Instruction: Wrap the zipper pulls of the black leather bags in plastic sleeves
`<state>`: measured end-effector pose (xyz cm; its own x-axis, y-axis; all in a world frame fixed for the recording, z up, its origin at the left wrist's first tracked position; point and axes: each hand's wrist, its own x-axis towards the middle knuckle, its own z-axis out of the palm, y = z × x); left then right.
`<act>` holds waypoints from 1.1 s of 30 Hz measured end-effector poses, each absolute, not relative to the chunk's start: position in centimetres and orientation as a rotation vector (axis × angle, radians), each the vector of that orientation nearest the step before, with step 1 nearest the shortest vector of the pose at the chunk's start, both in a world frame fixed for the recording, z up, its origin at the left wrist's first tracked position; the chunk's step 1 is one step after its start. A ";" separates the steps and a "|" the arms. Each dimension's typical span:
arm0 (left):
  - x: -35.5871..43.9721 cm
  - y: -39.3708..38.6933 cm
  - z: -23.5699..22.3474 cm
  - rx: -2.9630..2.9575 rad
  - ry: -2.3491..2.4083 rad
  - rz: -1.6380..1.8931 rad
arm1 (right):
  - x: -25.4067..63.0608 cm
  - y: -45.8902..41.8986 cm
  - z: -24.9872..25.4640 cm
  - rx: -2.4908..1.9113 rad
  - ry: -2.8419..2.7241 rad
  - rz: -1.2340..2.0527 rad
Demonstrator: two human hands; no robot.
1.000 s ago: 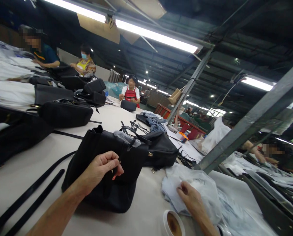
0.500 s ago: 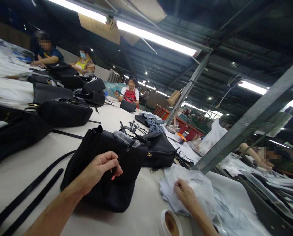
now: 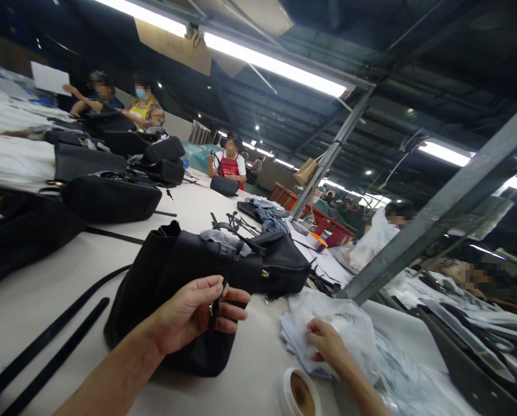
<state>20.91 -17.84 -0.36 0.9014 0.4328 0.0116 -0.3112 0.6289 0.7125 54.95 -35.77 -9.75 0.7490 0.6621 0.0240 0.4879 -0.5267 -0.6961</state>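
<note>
Landmark: near black bag (image 3: 145, 283), standing on pale table (image 3: 258, 364). Before its front, our left hand (image 3: 178, 320) pinches narrow buckled strap (image 3: 215, 312), other fingers spread; we judge this keeps buckle reachable. Right of bag, our right hand (image 3: 330, 341) rests at white plastic (image 3: 362, 329), fingers curled; grip, if any, we cannot tell. Clear wrap (image 3: 226, 238) on bag's handle, likely against scuffs. Our count: one strap held, two loose straps (image 3: 59, 357) left of bag, one tub (image 3: 285, 388) to its near right.
</note>
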 end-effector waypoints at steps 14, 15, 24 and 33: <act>21.6 -17.5 -1.4 0.822 0.195 0.389 | 52.7 -35.1 -6.4 -1.928 -0.624 0.590; 21.6 -17.5 -1.4 0.822 0.190 0.390 | 52.5 -35.1 -5.7 -1.915 -0.640 0.595; 21.2 -17.5 -1.4 0.781 0.216 0.472 | 50.2 -34.8 -1.8 -1.844 -0.589 0.311; 19.8 -18.7 -0.5 0.913 0.345 0.551 | 37.2 -31.7 -2.9 -1.541 -0.729 0.847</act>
